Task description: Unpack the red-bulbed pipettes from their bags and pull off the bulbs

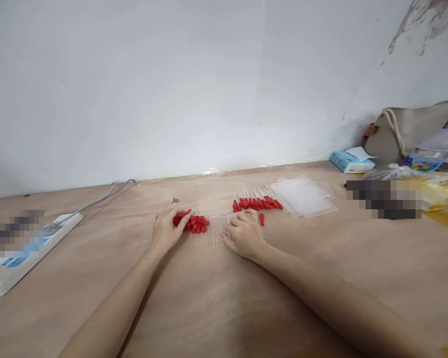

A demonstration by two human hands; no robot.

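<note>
My left hand curls around one end of a pile of red rubber bulbs, with thumb and forefinger closed on a bulb there. My right hand is bent over a row of clear thin dropper tubes, its fingers closed on the row's right part and hiding some of it. One loose red bulb lies just right of this hand. Behind it are several droppers with red bulbs fitted, side by side, their clear tubes pointing toward the wall.
Clear plastic bags lie flat behind and right of my right hand. A blue tissue pack and a grey bag stand at the far right. On the left sits a white power strip with a grey cable. A wall closes the table's back.
</note>
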